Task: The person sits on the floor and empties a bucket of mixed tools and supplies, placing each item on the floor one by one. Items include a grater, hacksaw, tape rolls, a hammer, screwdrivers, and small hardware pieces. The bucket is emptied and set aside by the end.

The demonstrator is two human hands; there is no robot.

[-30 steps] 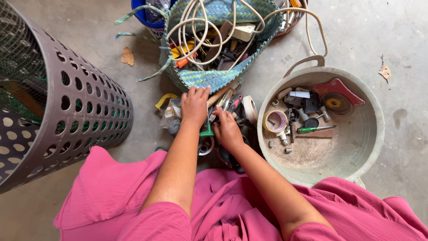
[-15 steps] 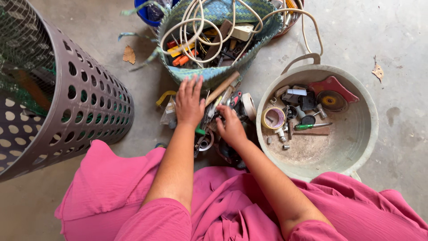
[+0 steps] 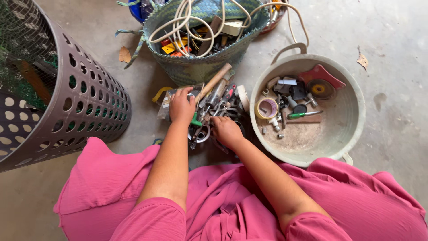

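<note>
Both arms reach forward, palms down. The left hand (image 3: 180, 106) has its fingers curled onto a clear plastic packet (image 3: 166, 101); the right hand (image 3: 226, 130) fingers are bent into the heap of metal tools (image 3: 216, 99) on the floor, grip unclear, just beside a dusty basin (image 3: 356, 107)

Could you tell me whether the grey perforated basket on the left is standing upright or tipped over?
Tipped over. The grey perforated basket lies on its side on the concrete floor, its open mouth facing the camera.
</note>
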